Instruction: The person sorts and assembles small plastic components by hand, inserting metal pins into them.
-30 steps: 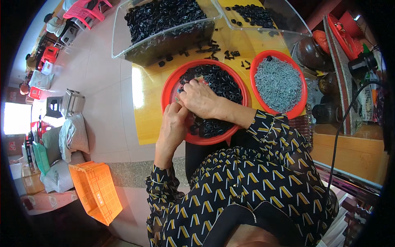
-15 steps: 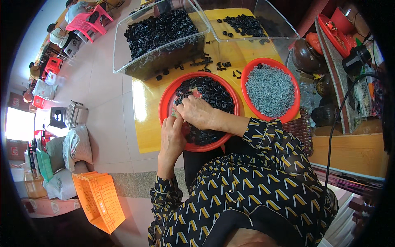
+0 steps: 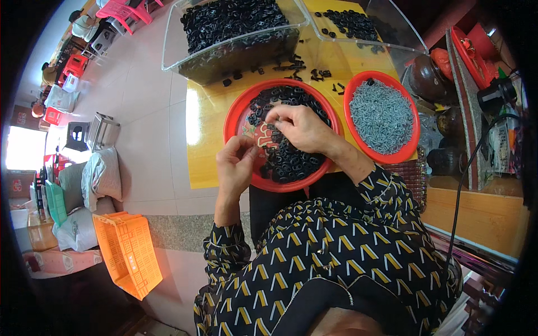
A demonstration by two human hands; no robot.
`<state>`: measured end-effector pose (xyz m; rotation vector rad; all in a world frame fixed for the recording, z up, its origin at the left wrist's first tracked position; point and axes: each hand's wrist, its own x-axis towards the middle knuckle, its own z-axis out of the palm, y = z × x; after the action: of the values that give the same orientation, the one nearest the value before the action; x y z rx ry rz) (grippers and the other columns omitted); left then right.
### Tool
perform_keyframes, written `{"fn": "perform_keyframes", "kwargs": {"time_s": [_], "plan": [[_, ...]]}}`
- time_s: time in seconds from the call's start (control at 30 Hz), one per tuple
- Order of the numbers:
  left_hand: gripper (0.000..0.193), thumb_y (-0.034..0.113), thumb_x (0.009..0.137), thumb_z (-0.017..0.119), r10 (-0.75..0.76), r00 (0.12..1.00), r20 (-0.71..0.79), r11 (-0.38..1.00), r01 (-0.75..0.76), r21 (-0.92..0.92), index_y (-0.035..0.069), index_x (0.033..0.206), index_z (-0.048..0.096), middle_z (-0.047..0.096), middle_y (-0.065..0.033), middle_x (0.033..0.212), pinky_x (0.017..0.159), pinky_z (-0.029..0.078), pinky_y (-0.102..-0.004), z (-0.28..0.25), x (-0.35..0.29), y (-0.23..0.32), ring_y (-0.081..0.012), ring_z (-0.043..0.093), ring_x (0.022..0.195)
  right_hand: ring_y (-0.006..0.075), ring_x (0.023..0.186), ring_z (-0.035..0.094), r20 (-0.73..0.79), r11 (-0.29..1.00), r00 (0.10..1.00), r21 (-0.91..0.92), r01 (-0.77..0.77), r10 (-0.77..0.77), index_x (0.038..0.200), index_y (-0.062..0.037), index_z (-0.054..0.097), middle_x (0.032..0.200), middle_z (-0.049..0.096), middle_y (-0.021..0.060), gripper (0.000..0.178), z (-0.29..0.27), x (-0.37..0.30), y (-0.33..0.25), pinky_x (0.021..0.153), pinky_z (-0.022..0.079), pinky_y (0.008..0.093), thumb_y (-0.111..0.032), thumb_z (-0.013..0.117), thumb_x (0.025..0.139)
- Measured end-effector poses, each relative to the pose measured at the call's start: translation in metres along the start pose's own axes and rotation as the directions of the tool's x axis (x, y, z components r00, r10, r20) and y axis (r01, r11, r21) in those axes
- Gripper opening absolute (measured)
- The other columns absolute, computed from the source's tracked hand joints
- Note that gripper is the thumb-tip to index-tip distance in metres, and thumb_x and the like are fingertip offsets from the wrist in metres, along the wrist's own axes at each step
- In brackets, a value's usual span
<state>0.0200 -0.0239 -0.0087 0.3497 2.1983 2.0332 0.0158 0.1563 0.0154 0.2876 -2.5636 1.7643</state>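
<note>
A round red plate [image 3: 231, 115] with a patterned bottom holds many small black plastic pieces [image 3: 300, 159], heaped mostly on its right and far sides. Over the plate's left part, my left hand [image 3: 235, 163] has thumb and forefinger pinched together; what lies between them is too small to make out. My right hand [image 3: 305, 130] reaches in from the right, its fingers bent and closed just above the black pieces. Whatever its fingertips grip, if anything, I cannot tell. A gap separates the two hands. To the right, a second red plate [image 3: 348, 112] is filled with silvery screws [image 3: 384, 120].
A clear plastic bin [image 3: 235, 51] full of black pieces stands behind the plate on the yellow tabletop [image 3: 203, 162]. Beside it another clear bin [image 3: 364, 47] lies near loose black pieces [image 3: 350, 23]. An orange crate [image 3: 131, 252] rests at lower left. A black cable [image 3: 457, 196] hangs at right.
My hands were together over the plate and have now come apart, the right one moving to the right. The whole view has shifted slightly, with the table higher in the picture.
</note>
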Motion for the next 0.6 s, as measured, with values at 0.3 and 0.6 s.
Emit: {"fn": "perform_keyframes", "kwargs": {"time_s": [0.3,0.6], "plan": [[0.012,-0.001,0.078,0.054,-0.114,0.966,0.231,0.604,0.252,-0.756,0.001,0.09,0.053,0.056,-0.0105,0.08,0.065,0.042,-0.0256,-0.006,0.007,0.005,-0.0173,0.053,0.071,0.0021,0.049,0.046,0.255,0.804,0.923,0.46,-0.378,0.288,0.088,-0.0019,0.058,0.061,0.052,-0.0021,0.01,0.004,-0.013,-0.007,0.041,0.037,0.0153,-0.006,0.051,0.082],[0.008,-0.004,0.076,0.056,-0.074,0.989,0.127,0.659,0.144,-0.739,-0.002,0.084,0.056,0.053,-0.0057,0.087,0.078,0.039,-0.0243,-0.006,0.002,-0.002,-0.0136,0.05,0.082,0.0028,0.051,0.045,0.319,0.8,0.901,0.435,-0.414,0.292,0.083,-0.0013,0.059,0.062,0.051,-0.0021,0.013,0.023,-0.008,-0.015,0.045,0.037,0.0163,-0.013,0.052,0.083]]}}
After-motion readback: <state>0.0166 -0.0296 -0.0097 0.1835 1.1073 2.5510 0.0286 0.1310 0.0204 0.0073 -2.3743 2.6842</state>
